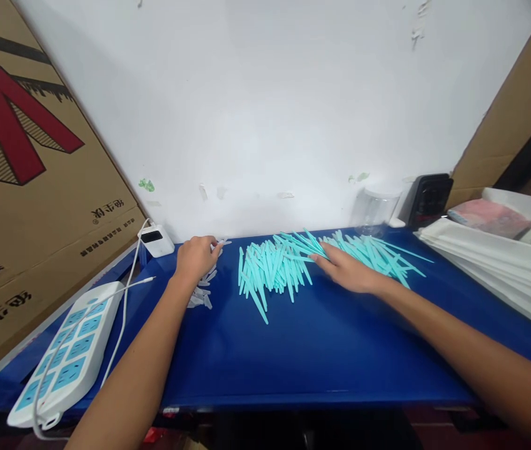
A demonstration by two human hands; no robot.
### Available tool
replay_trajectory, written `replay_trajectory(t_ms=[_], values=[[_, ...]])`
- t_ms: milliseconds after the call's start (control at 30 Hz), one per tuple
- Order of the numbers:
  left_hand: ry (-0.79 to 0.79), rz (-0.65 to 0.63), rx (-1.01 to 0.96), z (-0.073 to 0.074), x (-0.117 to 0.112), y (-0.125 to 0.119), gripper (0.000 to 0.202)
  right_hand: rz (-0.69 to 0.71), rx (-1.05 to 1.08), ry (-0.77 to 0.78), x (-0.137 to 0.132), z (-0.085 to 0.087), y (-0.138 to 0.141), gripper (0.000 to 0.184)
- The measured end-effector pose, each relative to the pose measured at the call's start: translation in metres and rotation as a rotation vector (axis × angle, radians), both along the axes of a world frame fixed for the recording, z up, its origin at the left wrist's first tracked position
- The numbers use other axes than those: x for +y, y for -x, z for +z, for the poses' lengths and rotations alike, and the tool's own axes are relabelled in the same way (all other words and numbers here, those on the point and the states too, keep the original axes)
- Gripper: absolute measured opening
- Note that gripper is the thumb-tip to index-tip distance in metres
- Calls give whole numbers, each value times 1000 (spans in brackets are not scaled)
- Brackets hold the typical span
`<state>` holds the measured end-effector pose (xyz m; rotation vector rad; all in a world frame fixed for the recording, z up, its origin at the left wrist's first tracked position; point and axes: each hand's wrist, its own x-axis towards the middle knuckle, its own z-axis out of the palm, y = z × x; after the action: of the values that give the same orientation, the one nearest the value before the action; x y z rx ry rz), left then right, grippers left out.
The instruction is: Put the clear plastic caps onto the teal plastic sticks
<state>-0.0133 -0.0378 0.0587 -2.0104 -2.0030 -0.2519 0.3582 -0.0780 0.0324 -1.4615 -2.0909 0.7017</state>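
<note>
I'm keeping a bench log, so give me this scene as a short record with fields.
Left hand: over small clear pieces; grip unclear
Right hand: holding a bunch of teal sticks
Between the hands: teal pile
Beyond the right hand: second teal pile, clear jar behind it
Surface: blue table
Far left: white power strip, cardboard box

Dozens of sticks (272, 265), one power strip (79, 345)
</note>
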Motion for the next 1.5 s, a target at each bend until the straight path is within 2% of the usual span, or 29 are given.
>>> replay_trajectory(t_ms=[133,267,333,533,633,1200,1300,1433,1500], values=[[8,9,4,1,1,2,48,139,232,119,-1,9,-7,50],[20,13,14,0,3,9,45,193,327,96,0,21,-8,49],[35,9,19,-2,6,13,40,180,369,101,1,21,-8,50],[54,-90,10,-14,15,20,36,57,619,256,3,2,-13,47],[51,-135,23,-21,18,18,36,20,688,249,4,1,-14,44],[32,-202,141,-42,31,17,27,-19,756,193,7,-2,-14,42],[15,-254,-58,-40,30,15,26,-28,716,156,6,0,-15,45],[65,-425,-619,-32,21,-7,30,-10,619,63,2,8,-15,48],[144,-532,-851,-27,12,-25,37,0,624,7,0,11,-15,48]])
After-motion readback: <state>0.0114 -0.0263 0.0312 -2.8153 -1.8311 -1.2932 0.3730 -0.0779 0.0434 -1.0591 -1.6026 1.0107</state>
